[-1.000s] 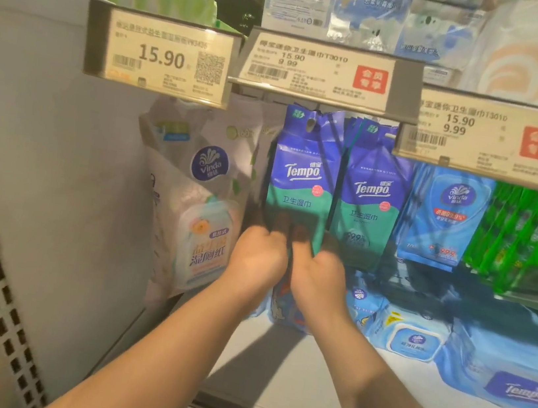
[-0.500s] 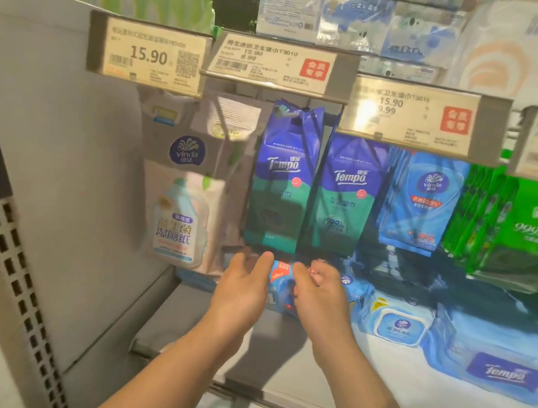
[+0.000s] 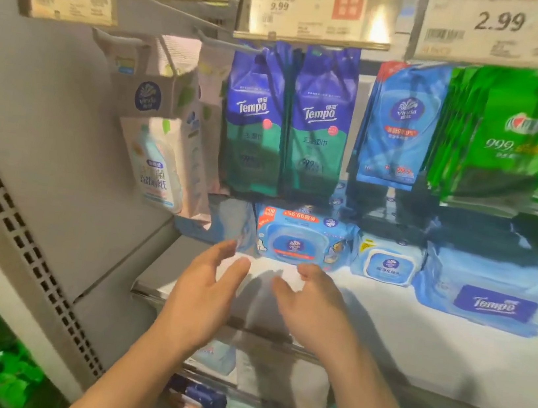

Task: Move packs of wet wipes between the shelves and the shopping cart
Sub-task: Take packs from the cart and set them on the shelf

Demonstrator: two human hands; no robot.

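A light blue Vinda wet wipe pack (image 3: 297, 237) with a red label lies flat on the white shelf (image 3: 415, 335), under two hanging blue-green Tempo packs (image 3: 286, 123). My left hand (image 3: 204, 284) hovers just in front of the pack's left corner, fingers relaxed and spread, holding nothing. My right hand (image 3: 313, 300) hovers in front of its right half, fingers loosely curved, empty too. Neither hand touches the pack. No shopping cart is in view.
More flat packs lie to the right: a small blue one (image 3: 389, 262) and a Tempo pack (image 3: 489, 297). Hanging blue Vinda packs (image 3: 399, 125), green packs (image 3: 518, 142) and white Vinda packs (image 3: 162, 140) fill the hooks. Price tags (image 3: 309, 5) jut out above. A grey side panel (image 3: 43, 154) stands left.
Both hands have let go of the hanging Tempo packs, dropped and pulled back from the shelf. They have spread apart and now hover before the flat blue pack. The view has moved closer.
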